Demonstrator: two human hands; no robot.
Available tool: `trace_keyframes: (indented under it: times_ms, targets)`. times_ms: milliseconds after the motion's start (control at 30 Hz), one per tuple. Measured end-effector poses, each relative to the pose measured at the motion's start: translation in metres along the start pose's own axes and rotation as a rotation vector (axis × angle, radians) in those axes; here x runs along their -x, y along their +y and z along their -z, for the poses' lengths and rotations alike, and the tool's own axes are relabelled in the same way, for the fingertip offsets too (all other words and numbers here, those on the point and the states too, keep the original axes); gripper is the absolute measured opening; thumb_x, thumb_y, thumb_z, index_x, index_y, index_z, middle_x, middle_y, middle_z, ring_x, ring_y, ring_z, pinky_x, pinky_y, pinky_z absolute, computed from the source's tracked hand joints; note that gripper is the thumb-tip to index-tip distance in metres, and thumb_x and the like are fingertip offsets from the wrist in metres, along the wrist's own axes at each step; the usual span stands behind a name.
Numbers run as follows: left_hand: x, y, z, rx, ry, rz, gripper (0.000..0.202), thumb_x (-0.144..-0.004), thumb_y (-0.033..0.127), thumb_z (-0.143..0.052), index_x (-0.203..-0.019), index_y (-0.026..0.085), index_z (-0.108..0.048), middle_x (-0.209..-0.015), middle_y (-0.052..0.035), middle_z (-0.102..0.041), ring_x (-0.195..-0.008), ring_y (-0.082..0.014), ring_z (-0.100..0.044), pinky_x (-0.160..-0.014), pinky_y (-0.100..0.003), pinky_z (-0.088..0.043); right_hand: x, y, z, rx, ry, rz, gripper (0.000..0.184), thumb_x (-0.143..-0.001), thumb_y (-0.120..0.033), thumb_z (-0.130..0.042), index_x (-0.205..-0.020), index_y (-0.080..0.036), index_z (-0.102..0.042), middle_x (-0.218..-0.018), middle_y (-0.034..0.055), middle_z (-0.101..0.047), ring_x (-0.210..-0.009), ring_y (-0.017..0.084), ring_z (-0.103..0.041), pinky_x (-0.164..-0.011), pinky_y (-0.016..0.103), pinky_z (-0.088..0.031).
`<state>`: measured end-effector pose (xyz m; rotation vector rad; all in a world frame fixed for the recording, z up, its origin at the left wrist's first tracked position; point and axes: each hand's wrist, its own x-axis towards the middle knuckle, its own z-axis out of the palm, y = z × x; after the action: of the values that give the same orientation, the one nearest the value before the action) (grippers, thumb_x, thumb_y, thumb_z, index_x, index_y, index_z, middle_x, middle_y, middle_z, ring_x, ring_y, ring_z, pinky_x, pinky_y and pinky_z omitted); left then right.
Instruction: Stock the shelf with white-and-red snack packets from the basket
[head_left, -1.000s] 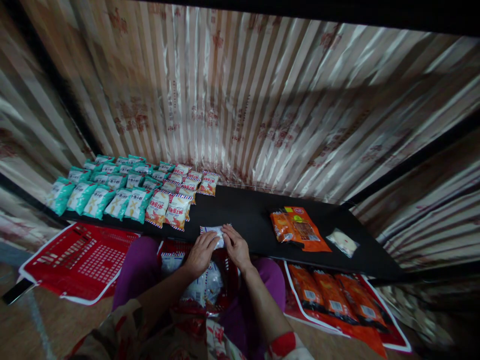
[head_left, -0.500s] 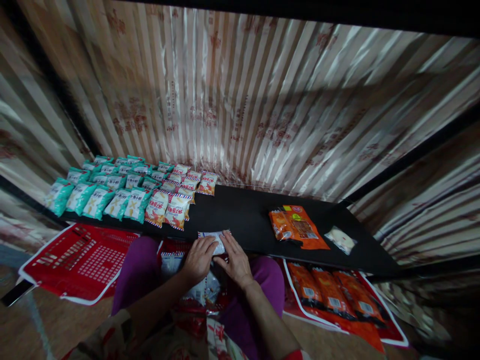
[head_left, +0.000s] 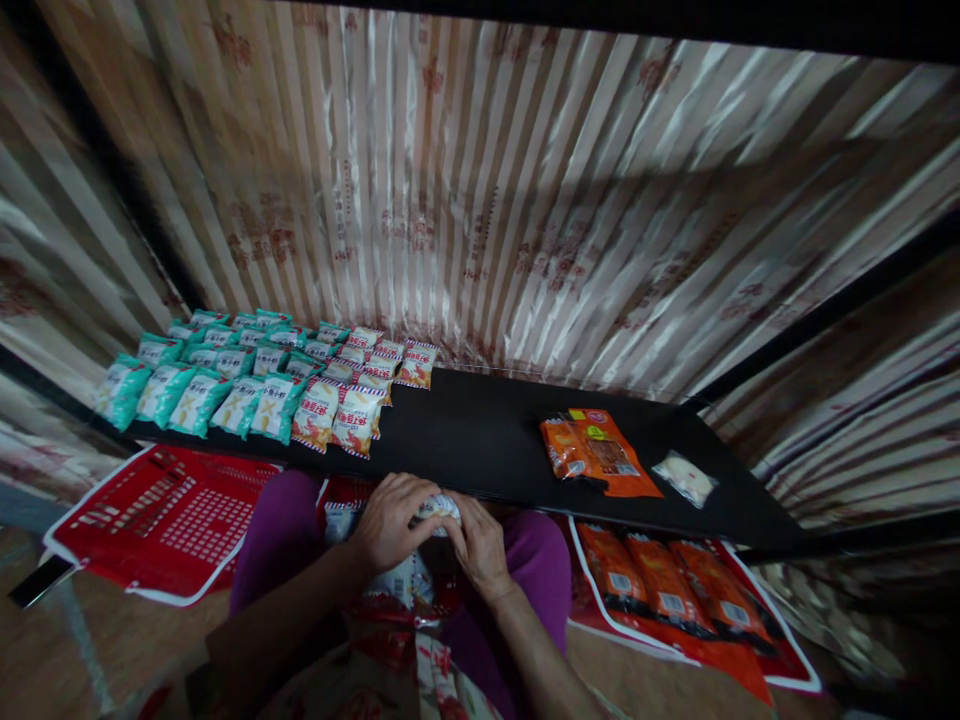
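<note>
My left hand [head_left: 390, 522] and my right hand [head_left: 480, 545] are closed together on one small white snack packet [head_left: 437, 507], held just in front of the near edge of the black shelf [head_left: 480, 440], above my lap. Most of the packet is hidden by my fingers. Below my hands a red basket [head_left: 390, 590] on my lap holds more white packets.
Rows of teal packets [head_left: 195, 375] and orange-and-white packets [head_left: 352, 395] fill the shelf's left part. An orange packet [head_left: 596, 455] and a small pale packet [head_left: 684, 478] lie at its right. A red basket [head_left: 161, 510] lies left, another with orange packets [head_left: 660, 590] lies right. Striped cloth hangs behind.
Both hands have drawn the white packet back from the shelf top towards my lap, and my fingers have closed further round it.
</note>
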<state>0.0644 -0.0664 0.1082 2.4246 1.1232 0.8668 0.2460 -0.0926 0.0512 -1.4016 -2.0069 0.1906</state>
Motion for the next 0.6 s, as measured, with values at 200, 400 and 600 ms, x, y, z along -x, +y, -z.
trace_keyframes:
  times_ms: [200,400,600]
  targets:
    - [-0.01,0.002,0.009,0.036,-0.096,0.172,0.024,-0.079,0.034,-0.06,-0.099,0.022,-0.064,-0.094,-0.0039,-0.067,-0.089,-0.019,-0.059,-0.084,-0.031,-0.043,0.005,-0.003,-0.009,0.006,0.038,-0.076,0.039,-0.093,-0.041,-0.035,-0.104,-0.018,-0.065,-0.088,0.0096,-0.07,-0.08,0.02,-0.067,-0.072,0.029,-0.051]
    - [-0.015,-0.006,0.008,0.063,-0.151,0.263,0.026,-0.077,0.039,-0.062,-0.096,0.022,-0.066,-0.088,-0.0031,-0.065,-0.086,-0.0192,-0.059,-0.079,-0.028,-0.043,0.008,-0.009,-0.021,-0.063,0.058,-0.189,0.045,-0.094,-0.043,-0.028,-0.099,-0.017,-0.065,-0.083,0.0096,-0.071,-0.074,0.019,-0.067,-0.068,0.027,-0.049]
    - [-0.02,-0.019,0.008,0.23,-0.189,0.33,0.03,-0.077,0.037,-0.061,-0.102,0.022,-0.065,-0.094,-0.0024,-0.066,-0.087,-0.0177,-0.06,-0.076,-0.024,-0.044,0.006,-0.021,-0.023,-0.169,0.096,-0.373,0.05,-0.093,-0.047,-0.022,-0.083,-0.018,-0.062,-0.065,0.0057,-0.065,-0.055,0.015,-0.059,-0.054,0.023,-0.042]
